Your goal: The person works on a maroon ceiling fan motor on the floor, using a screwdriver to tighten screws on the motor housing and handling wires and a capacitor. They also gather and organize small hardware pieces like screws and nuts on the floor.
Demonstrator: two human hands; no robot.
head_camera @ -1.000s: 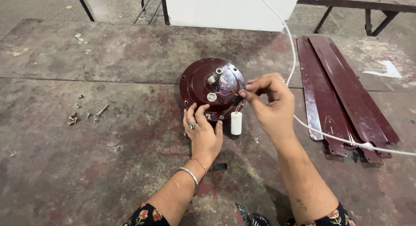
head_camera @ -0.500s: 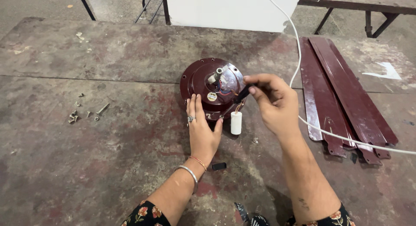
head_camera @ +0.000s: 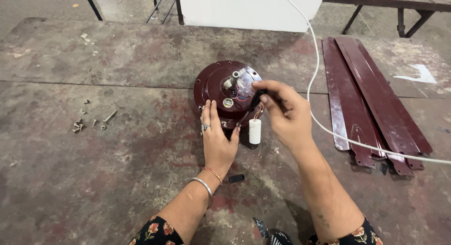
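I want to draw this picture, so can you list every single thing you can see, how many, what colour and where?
fan motor: one, dark red, round, middle of the floor
capacitor: one, white cylinder, hanging on wires just right of the motor
fan blades: a stack, dark red, count unclear, lying at the right
cable: one, white, running from the top across the blades
screws and bolts: a small scatter, grey metal, at the left
small black piece: one, on the floor between the forearms
white box: one, at the top edge
bench: one, dark, top right
floor: stained grey-red concrete
left hand: resting on the motor's near edge, ring and bangles
right hand: pinching a black wire end above the capacitor
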